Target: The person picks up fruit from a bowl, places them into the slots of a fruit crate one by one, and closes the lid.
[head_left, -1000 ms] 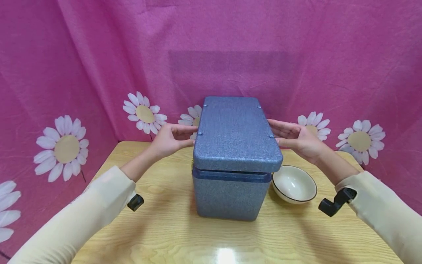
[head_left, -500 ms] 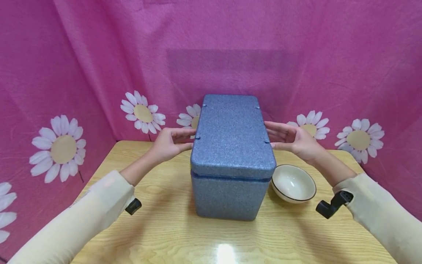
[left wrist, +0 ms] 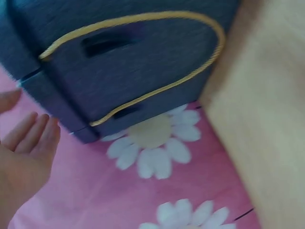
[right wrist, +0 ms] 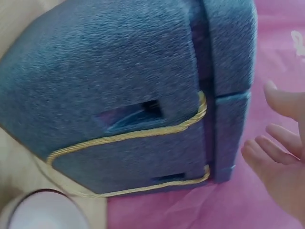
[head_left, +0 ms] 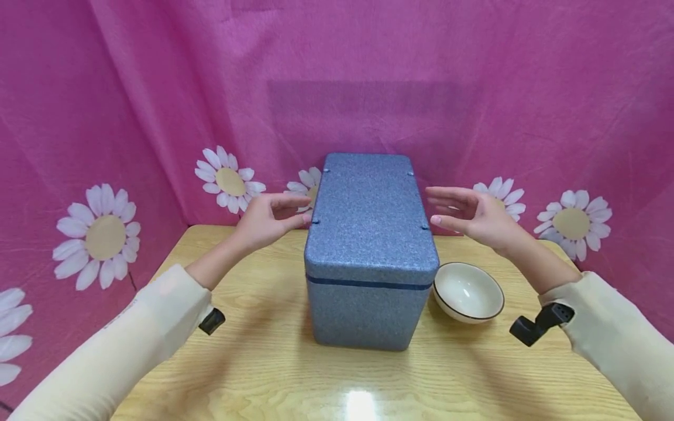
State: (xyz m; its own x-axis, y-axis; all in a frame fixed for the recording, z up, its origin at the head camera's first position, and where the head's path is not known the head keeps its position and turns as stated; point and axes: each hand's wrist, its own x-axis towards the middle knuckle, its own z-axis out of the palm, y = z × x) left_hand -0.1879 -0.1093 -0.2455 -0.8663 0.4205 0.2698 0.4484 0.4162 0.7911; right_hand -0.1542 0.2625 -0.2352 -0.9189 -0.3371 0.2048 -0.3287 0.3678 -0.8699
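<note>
A blue-grey speckled foam box stands on the table, and its matching lid lies level on top with a thin dark seam below it. My left hand is beside the lid's left edge, fingers loosely extended and holding nothing. On the other side, my right hand hovers just off the lid's right edge, thumb and fingers apart. A yellow rope loops along the box's left side in the left wrist view. Another rope loop hangs by slots on the right side in the right wrist view.
A cream bowl with a dark rim sits on the table close to the box's right side. The wooden table ends against a pink cloth printed with large daisies, which rises behind and at both sides.
The lid has come down from slightly raised and askew to sitting evenly on the box. Both hands have let go of it, and the right hand has moved outward and a little up.
</note>
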